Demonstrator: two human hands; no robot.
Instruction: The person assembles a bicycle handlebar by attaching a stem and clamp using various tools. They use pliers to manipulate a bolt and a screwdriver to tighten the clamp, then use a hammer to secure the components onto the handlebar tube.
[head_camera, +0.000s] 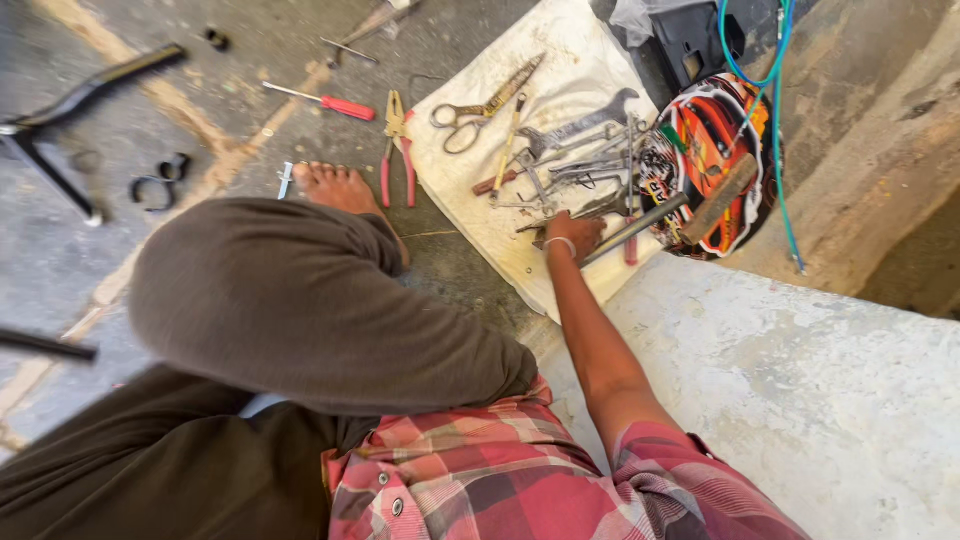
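Where fingers (585, 228) touch: wrench pile (580, 165), just beyond, on cloth (560, 80).

1 arm is in view, the right: it extends forward from a short plaid sleeve, nearly straight, bare from the upper arm down, with a thin band at the wrist. The right hand (573, 232) is palm down, fingers curled low, their closure not discernible. The left hand is out of view.
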